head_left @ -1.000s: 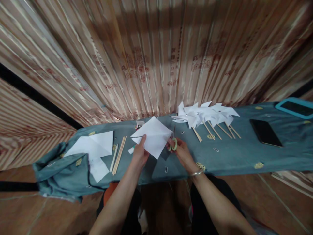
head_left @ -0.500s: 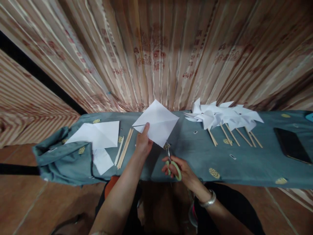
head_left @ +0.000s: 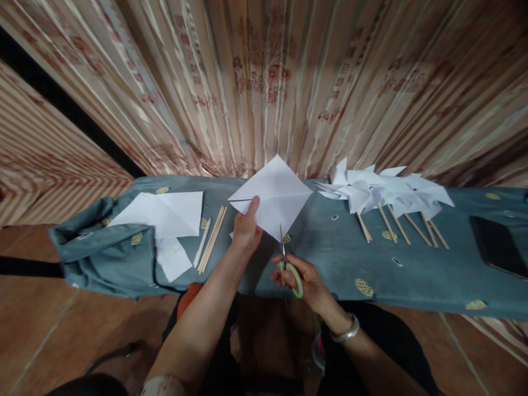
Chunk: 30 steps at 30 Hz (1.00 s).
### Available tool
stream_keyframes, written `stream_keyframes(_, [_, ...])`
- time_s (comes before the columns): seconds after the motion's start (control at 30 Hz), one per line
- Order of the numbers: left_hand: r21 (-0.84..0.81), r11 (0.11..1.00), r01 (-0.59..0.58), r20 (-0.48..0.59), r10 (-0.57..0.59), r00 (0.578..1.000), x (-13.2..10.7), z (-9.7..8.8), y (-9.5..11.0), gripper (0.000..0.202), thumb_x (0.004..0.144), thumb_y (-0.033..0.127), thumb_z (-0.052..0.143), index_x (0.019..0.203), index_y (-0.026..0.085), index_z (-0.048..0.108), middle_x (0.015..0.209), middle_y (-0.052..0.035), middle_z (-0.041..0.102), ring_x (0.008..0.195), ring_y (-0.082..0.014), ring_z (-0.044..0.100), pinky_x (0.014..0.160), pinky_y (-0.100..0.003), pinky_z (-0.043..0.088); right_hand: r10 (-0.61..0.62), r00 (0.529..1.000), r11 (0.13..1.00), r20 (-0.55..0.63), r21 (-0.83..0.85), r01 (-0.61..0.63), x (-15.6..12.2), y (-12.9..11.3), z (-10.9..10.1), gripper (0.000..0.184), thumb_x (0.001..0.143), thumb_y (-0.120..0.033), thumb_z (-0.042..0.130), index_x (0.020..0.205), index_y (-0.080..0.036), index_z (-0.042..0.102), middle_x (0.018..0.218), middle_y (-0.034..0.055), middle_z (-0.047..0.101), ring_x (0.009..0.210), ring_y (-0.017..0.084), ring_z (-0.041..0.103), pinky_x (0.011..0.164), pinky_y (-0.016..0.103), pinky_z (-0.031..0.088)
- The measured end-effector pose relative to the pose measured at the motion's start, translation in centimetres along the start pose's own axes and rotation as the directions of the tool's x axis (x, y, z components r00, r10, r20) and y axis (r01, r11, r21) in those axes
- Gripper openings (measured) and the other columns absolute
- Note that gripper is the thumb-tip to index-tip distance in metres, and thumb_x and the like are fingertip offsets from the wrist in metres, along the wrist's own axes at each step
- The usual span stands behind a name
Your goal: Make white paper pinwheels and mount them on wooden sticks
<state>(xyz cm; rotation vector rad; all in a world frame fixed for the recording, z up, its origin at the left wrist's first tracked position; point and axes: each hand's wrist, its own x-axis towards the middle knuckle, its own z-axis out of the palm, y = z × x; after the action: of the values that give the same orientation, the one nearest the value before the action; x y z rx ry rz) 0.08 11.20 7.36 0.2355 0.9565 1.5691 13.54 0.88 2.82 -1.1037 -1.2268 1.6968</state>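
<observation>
A square sheet of white paper (head_left: 276,187) is held up cornerwise over the table, with crease lines across it and a slit running in from its left corner. My left hand (head_left: 247,225) pinches it near the lower left edge, thumb on top. My right hand (head_left: 303,280) has its fingers in the handles of green-handled scissors (head_left: 293,279). The blades reach the paper's bottom corner, one of them lying over the sheet.
Several white paper pinwheels (head_left: 383,190) on wooden sticks lie to the right, then a black phone (head_left: 499,245). At left are sheets of paper (head_left: 177,212), a white pen-like stick (head_left: 202,243) and thin wooden sticks (head_left: 212,240). A grey-green cloth (head_left: 330,264) covers the table; a curtain (head_left: 264,82) hangs behind.
The scissor blades have moved up onto the paper's bottom corner. The sheet and my left hand have shifted a little right and up in view.
</observation>
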Motion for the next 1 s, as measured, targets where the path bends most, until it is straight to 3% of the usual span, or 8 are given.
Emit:
stream_keyframes(0.23, [-0.005, 1.000, 0.009, 0.016, -0.009, 1.000, -0.08, 0.05, -0.01, 0.019, 0.081, 0.018, 0.073, 0.099, 0.012, 0.070, 0.095, -0.0083, 0.077, 0.096, -0.0219, 0.073, 0.092, -0.032, 0.056, 0.005, 1.000, 1.000, -0.022, 0.018, -0.005, 0.35, -0.27, 0.30, 0.055, 0.071, -0.065, 0.072, 0.103, -0.020, 0.067, 0.077, 0.0032, 0.070, 0.064, 0.014, 0.061, 0.057, 0.025, 0.046])
stream_keyframes(0.57, [0.003, 1.000, -0.001, 0.032, 0.001, 0.999, 0.27, -0.24, -0.45, 0.029, 0.080, 0.021, 0.074, 0.107, 0.012, 0.069, 0.100, -0.0090, 0.077, 0.098, -0.0223, 0.072, 0.093, -0.033, 0.056, -0.007, 0.999, 1.000, -0.034, 0.021, 0.007, 0.41, -0.61, 0.15, 0.054, 0.071, -0.065, 0.072, 0.101, -0.021, 0.067, 0.076, 0.0027, 0.070, 0.063, 0.014, 0.061, 0.057, 0.025, 0.047])
stream_keyframes(0.77, [0.017, 1.000, 0.006, 0.027, -0.007, 1.000, 0.38, -0.28, -0.59, 0.022, 0.080, 0.021, 0.074, 0.099, 0.012, 0.070, 0.096, -0.0086, 0.077, 0.094, -0.0211, 0.073, 0.089, -0.030, 0.056, 0.000, 1.000, 1.000, -0.029, 0.021, 0.000, 0.33, -0.76, 0.08, 0.052, 0.072, -0.063, 0.072, 0.101, -0.021, 0.068, 0.077, 0.0033, 0.071, 0.065, 0.015, 0.062, 0.058, 0.025, 0.048])
stream_keyframes(1.0, [-0.022, 1.000, 0.003, 0.017, -0.003, 1.000, 0.15, 0.17, -0.38, 0.024, 0.082, 0.017, 0.071, 0.106, 0.011, 0.070, 0.089, -0.0073, 0.077, 0.084, -0.0190, 0.073, 0.088, -0.030, 0.055, 0.014, 0.999, 1.000, -0.033, 0.009, -0.014, 0.33, -0.86, 0.04, 0.055, 0.070, -0.067, 0.072, 0.101, -0.021, 0.067, 0.073, 0.0027, 0.070, 0.062, 0.015, 0.061, 0.057, 0.025, 0.047])
